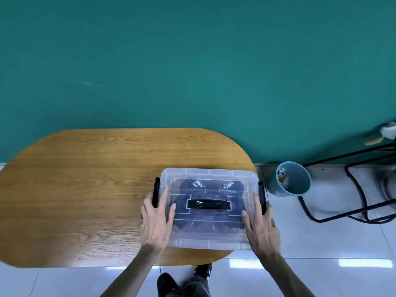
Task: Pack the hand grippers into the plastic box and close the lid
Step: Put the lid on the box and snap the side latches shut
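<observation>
A clear plastic box point(209, 239) stands at the right end of the wooden table point(85, 189), its translucent lid point(209, 173) lying on top. The lid carries a black handle point(209, 204) in its middle. Through the lid I see black hand grippers point(188, 185) with metal springs point(197, 183) inside. My left hand point(155, 221) rests on the box's left end, fingers on the black left latch point(156, 191). At the right end my right hand point(261, 226) does the same by the black right latch point(261, 195). Whether the latches are snapped down is unclear.
A blue bin point(293, 179) with a can inside stands on the tiled floor right of the table. Black metal frame legs point(353, 189) and a small fan point(387, 130) lie further right. A green wall rises behind. My shoes point(184, 281) show below the table edge.
</observation>
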Motion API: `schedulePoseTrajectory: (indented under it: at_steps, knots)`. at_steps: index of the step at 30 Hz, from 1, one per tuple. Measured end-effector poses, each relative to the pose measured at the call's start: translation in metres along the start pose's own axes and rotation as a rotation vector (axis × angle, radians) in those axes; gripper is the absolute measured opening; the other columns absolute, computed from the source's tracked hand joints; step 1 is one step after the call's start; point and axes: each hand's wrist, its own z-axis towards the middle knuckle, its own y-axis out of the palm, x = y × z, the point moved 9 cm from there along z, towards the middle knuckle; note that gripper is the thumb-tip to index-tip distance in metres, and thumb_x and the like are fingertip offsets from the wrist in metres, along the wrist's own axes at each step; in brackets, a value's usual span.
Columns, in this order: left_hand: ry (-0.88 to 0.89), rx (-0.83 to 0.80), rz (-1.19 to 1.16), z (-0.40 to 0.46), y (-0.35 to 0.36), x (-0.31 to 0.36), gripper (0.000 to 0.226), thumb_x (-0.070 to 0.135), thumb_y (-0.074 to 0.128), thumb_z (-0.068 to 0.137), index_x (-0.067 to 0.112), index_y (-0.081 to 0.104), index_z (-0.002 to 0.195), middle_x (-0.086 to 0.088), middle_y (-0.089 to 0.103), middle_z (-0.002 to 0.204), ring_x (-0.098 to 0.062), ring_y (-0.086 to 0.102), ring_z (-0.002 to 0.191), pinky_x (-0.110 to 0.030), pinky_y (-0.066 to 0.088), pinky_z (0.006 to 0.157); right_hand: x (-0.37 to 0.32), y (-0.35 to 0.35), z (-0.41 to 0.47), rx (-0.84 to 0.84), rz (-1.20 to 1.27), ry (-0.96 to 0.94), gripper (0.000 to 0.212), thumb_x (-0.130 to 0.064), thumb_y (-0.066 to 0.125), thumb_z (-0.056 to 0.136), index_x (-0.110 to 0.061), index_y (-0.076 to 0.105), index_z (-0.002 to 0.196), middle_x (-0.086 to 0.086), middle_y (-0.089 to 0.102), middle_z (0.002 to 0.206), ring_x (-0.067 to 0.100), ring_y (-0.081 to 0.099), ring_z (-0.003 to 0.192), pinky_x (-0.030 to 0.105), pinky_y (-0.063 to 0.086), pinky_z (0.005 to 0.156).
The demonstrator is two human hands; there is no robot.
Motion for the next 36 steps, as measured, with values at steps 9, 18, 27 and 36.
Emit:
schedulePoseTrajectory:
  at_steps: [9,18,27,36]
  knots:
    - [-0.012,-0.092,0.266,0.004,0.016,0.022,0.085,0.088,0.010,0.085,0.049,-0.026,0.151,-0.003,-0.038,0.161,-0.024,0.040,0.086,-0.023,0.041,0.047,-0.026,-0.001,0.009,0.102,-0.136,0.119,0.085,-0.077,0.033,0.088,-0.034,0.016,0.160,0.033,0.030,0.147,0.039,0.049,0.086,0.048,0.045,0.074]
    - [-0.100,-0.029,0.381,0.000,0.023,0.018,0.076,0.077,0.002,0.090,0.045,-0.021,0.155,-0.010,-0.025,0.166,-0.023,0.036,0.074,-0.034,0.036,0.065,-0.028,0.007,0.006,0.110,-0.178,0.190,0.070,-0.068,0.021,0.095,-0.042,0.009,0.158,0.033,0.023,0.149,0.038,0.046,0.095,0.048,0.040,0.077]
    - [-0.127,0.021,0.363,0.000,0.024,0.020,0.075,0.077,0.004,0.091,0.046,-0.014,0.157,-0.009,-0.021,0.168,-0.023,0.032,0.072,-0.035,0.033,0.065,-0.036,0.011,0.004,0.148,-0.136,0.193,0.054,-0.054,0.028,0.101,-0.044,0.027,0.154,0.034,0.024,0.151,0.040,0.043,0.099,0.052,0.038,0.082]
    - [-0.112,0.058,0.321,-0.001,0.022,0.018,0.073,0.074,0.007,0.093,0.045,-0.007,0.158,-0.010,-0.017,0.169,-0.024,0.034,0.070,-0.038,0.039,0.066,-0.036,0.016,0.004,0.159,-0.151,0.199,0.053,-0.054,0.026,0.102,-0.043,0.026,0.154,0.033,0.020,0.154,0.046,0.040,0.110,0.057,0.037,0.090]
